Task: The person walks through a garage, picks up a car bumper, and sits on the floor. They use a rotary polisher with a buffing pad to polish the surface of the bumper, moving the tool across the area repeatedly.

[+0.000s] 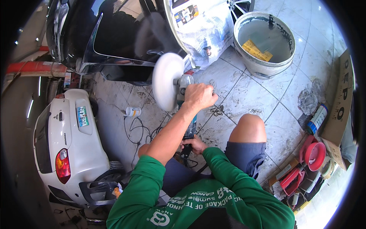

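Observation:
A polisher (190, 127) with a blue-green and black body points away from me between my knees. Its round white buffing pad (167, 82) is smeared by motion and faces the black car's panel (124, 36); I cannot tell whether it touches. My left hand (200, 96) is closed around the front of the tool, just behind the grey head (187, 81). Lower down, my right hand (195, 145) wraps the rear grip, its fingers partly hidden by the tool. Newspaper and plastic masking (207, 38) cover the car part right of the pad.
A white bucket (263, 70) holding water and a yellow sheet (257, 50) stands at the right. Black cord (137, 131) loops over the dirty tiles by a small white tub (133, 111). A white car (78, 141) is at left; red trays (315, 155) and a cardboard box (339, 110) lie right.

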The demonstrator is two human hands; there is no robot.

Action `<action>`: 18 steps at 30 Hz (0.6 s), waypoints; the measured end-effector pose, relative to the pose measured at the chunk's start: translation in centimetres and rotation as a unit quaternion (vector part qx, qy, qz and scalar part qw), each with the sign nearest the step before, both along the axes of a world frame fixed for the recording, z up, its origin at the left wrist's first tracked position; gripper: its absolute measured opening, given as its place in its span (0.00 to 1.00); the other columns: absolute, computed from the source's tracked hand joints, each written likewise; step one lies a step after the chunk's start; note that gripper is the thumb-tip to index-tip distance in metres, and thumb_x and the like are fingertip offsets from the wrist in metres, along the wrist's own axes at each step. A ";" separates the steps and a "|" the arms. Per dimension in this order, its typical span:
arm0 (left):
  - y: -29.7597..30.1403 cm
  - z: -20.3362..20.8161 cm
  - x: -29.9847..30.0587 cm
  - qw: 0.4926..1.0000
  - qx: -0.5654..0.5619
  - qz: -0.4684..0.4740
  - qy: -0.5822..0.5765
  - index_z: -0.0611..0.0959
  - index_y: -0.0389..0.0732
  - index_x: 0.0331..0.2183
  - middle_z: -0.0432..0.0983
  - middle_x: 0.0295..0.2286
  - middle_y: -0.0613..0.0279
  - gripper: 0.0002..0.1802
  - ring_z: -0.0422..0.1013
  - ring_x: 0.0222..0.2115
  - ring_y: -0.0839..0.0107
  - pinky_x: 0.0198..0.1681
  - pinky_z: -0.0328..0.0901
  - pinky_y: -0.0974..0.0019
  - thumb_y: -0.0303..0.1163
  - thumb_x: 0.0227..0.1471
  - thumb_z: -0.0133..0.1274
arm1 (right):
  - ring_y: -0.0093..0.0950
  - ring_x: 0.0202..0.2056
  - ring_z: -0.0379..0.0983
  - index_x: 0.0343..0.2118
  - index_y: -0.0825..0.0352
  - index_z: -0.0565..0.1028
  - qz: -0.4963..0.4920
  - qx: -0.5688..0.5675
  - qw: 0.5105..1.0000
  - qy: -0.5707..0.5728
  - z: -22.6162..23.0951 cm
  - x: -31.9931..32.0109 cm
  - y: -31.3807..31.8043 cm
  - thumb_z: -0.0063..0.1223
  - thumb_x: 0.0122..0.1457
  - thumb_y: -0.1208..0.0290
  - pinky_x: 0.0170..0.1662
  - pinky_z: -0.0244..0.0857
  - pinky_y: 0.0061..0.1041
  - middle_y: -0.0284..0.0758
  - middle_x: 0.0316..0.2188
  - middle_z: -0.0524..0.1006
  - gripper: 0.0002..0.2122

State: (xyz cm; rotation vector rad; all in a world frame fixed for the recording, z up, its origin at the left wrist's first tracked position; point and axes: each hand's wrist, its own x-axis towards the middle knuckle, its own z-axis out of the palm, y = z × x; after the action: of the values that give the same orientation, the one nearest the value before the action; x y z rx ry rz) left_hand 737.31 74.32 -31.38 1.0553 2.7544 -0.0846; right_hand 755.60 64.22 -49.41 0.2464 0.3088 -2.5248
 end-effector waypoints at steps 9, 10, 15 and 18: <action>1.0 -1.3 -1.0 0.999 -0.030 -0.001 0.014 0.93 0.41 0.29 0.86 0.25 0.47 0.16 0.85 0.29 0.50 0.36 0.78 0.50 0.45 0.51 0.62 | 0.30 0.31 0.81 0.41 0.72 0.80 -0.023 -0.037 0.998 -0.045 1.2 -1.5 -0.6 0.62 0.62 0.84 0.40 0.79 0.36 0.37 0.33 0.83 0.06; 0.4 -0.9 -0.8 1.000 -0.016 -0.001 0.020 0.93 0.41 0.28 0.86 0.24 0.47 0.17 0.85 0.28 0.50 0.35 0.78 0.50 0.45 0.51 0.62 | 0.30 0.31 0.81 0.41 0.72 0.80 -0.025 -0.024 0.999 -0.027 1.1 -1.5 -0.9 0.63 0.61 0.84 0.40 0.78 0.35 0.37 0.32 0.83 0.07; -1.8 3.9 0.9 0.995 0.056 -0.019 0.085 0.89 0.41 0.25 0.84 0.20 0.51 0.16 0.83 0.22 0.52 0.29 0.77 0.52 0.44 0.52 0.63 | 0.30 0.33 0.82 0.43 0.72 0.82 -0.029 0.067 0.995 0.062 1.8 -2.0 -0.9 0.65 0.61 0.83 0.42 0.79 0.35 0.38 0.36 0.86 0.08; -1.6 7.8 1.0 0.979 0.132 -0.073 0.138 0.85 0.43 0.21 0.81 0.16 0.53 0.15 0.80 0.17 0.54 0.24 0.75 0.54 0.42 0.51 0.65 | 0.27 0.29 0.79 0.38 0.70 0.82 -0.043 0.169 0.980 0.092 3.6 -3.7 0.3 0.68 0.59 0.81 0.37 0.73 0.31 0.35 0.29 0.83 0.06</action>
State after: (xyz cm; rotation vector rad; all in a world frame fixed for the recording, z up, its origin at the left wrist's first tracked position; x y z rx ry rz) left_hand 738.34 72.77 -23.56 1.4111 2.9922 0.1278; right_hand 751.91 64.56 -45.85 0.1596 0.8208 -2.5730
